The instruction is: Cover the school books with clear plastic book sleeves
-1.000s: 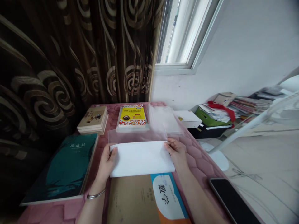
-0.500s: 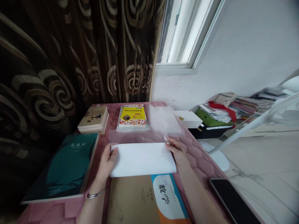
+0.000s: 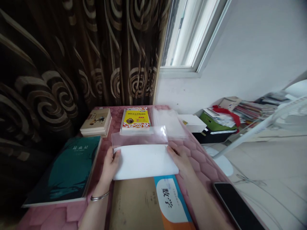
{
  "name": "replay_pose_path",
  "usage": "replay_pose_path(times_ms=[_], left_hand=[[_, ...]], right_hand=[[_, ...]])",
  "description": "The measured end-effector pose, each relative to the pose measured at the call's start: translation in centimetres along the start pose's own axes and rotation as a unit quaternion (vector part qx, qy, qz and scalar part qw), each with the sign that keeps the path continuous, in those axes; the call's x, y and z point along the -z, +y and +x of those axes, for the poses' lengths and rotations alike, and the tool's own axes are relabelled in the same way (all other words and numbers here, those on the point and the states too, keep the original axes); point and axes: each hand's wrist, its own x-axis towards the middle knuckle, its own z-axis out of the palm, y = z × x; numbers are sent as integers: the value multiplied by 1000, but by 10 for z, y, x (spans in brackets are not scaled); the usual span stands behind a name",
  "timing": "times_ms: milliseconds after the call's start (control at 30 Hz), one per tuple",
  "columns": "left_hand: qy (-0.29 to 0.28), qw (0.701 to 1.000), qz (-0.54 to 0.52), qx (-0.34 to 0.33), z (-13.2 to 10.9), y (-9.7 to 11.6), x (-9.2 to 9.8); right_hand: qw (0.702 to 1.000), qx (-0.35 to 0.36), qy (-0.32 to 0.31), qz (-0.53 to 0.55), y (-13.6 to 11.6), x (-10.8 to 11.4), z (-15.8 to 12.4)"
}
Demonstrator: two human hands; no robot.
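Note:
Between my two hands is a curved white paper sheet (image 3: 144,163), with a clear plastic book cover (image 3: 139,138) reaching past its far edge. My left hand (image 3: 111,163) pinches the left edge, thumb on top. At the right far corner my right hand (image 3: 178,158) is closed on the sheet and the plastic, its fingertips partly hidden. Directly below the sheet lies a maths textbook (image 3: 134,204) with a brown, blue and orange cover. Whether the white sheet belongs to that book, I cannot tell.
A teal book (image 3: 69,169) and a stack of small tan books (image 3: 96,121) lie at left. Behind are a yellow book (image 3: 136,118) and clear plastic covers (image 3: 169,123). A phone (image 3: 237,204) rests near the pink table's right edge; a white fan (image 3: 249,134) stands beyond.
My right hand has shifted slightly left along the sheet's far edge. The clear plastic's raised right end has dropped and lies flatter. My left hand stays nearly in place.

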Motion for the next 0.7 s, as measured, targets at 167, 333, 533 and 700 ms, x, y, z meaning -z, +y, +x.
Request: replay_pose_path(times_ms=[167, 333, 533, 700], left_hand=[[-23, 1000, -10, 13, -1, 2, 3], [-47, 998, -24, 16, 0, 0, 6], [-47, 999, -17, 11, 1, -1, 7], [-42, 999, -1, 4, 0, 2, 8]], right_hand=[[999, -14, -18, 40, 1, -3, 0], [994, -45, -36, 96, 0, -5, 2], [991, -37, -18, 131, 0, -7, 3], [998, 36, 39, 29, 6, -11, 7]])
